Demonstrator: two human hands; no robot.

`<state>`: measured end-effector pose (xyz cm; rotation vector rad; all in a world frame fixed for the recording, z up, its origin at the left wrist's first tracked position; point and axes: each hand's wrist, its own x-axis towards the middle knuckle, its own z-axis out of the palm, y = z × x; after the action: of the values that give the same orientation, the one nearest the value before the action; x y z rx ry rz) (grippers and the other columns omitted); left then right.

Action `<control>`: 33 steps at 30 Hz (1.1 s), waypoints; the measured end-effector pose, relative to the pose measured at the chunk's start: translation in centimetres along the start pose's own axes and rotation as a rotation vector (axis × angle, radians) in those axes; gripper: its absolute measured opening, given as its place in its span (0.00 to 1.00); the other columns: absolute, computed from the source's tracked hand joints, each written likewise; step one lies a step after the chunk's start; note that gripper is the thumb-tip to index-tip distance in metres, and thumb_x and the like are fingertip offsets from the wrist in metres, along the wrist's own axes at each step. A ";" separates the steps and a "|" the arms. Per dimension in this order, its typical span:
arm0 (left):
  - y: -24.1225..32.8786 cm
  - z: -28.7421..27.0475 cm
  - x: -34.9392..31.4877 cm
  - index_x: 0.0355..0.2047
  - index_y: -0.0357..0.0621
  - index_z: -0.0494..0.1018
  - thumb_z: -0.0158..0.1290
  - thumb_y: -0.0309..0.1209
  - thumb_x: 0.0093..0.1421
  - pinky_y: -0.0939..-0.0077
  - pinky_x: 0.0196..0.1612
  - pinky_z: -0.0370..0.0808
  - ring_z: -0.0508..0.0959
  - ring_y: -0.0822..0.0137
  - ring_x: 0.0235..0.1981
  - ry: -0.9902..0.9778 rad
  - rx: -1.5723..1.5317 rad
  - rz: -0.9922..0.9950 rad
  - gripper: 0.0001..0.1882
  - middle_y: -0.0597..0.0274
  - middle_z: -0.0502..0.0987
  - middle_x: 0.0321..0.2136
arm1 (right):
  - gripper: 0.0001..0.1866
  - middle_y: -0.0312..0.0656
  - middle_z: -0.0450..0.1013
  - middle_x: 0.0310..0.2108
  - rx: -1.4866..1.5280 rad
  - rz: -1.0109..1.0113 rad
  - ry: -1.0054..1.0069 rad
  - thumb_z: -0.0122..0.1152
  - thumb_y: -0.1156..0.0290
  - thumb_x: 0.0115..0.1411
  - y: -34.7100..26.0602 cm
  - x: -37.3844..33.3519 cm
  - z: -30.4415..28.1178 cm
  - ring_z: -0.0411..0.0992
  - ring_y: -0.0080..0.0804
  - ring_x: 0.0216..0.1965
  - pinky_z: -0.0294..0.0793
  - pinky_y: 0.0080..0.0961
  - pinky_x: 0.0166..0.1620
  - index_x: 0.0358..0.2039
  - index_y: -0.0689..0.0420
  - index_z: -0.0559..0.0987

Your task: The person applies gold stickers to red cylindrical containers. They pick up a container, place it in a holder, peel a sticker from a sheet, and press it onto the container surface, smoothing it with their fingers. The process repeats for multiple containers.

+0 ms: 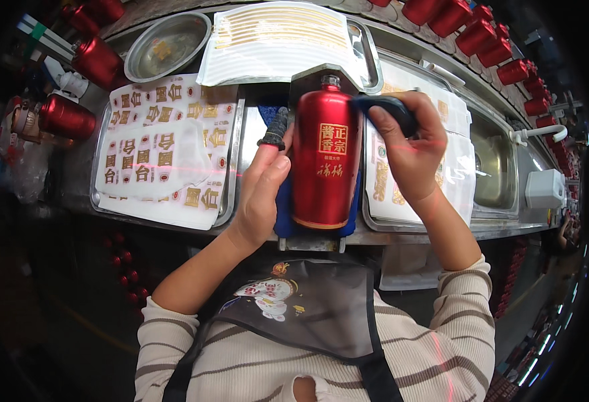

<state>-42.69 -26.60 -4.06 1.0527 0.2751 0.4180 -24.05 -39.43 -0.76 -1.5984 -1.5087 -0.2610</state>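
Note:
A glossy red bottle [322,184] with gold printed characters lies tilted on a blue-padded rest [284,218], its neck pointing away from me. Along its left side is my left hand [264,184], fingers stretched upward beside the bottle wall. One fingertip wears a dark finger cover [276,127]. Some of that hand's fingers are partly hidden, so how firmly they touch the bottle is unclear. My right hand [420,144] grips a dark, rounded hand tool [394,112], its edge against the bottle's upper right shoulder.
Trays of printed decal sheets flank the bottle, a left stack [154,157] and a right stack [459,161]. Behind stand a metal bowl [167,47] of water and a gold-striped sheet [278,57]. A sink [495,167] and white jug [546,189] are right; red bottles [67,115] surround the bench.

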 end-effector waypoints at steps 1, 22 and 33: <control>-0.3 -0.1 -0.1 0.59 0.27 0.57 0.33 0.32 0.70 0.67 0.69 0.53 0.60 0.61 0.66 0.003 0.020 0.003 0.23 0.44 0.59 0.66 | 0.17 0.40 0.73 0.24 -0.070 -0.033 0.119 0.70 0.79 0.47 1.1 0.6 0.2 0.70 0.28 0.23 0.70 0.24 0.27 0.40 0.59 0.80; -0.8 1.5 -3.1 0.70 0.30 0.41 0.72 0.39 0.46 0.39 0.68 0.47 0.60 0.33 0.65 -0.028 1.137 0.382 0.62 0.31 0.57 0.64 | 0.18 0.37 0.75 0.34 0.463 0.651 0.002 0.68 0.79 0.55 -2.4 -3.2 -1.5 0.74 0.22 0.33 0.75 0.19 0.39 0.47 0.61 0.78; -1.3 1.8 -1.9 0.71 0.43 0.47 0.68 0.45 0.49 0.35 0.67 0.43 0.48 0.42 0.72 -0.093 1.372 0.501 0.57 0.36 0.51 0.69 | 0.26 0.47 0.79 0.44 0.366 0.585 -0.046 0.64 0.73 0.61 -2.6 -6.3 1.3 0.73 0.21 0.40 0.72 0.19 0.45 0.59 0.64 0.73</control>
<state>-43.38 -29.40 -4.31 2.5086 0.1914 0.6339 -28.39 -43.23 -4.62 -1.6648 -0.9860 0.3616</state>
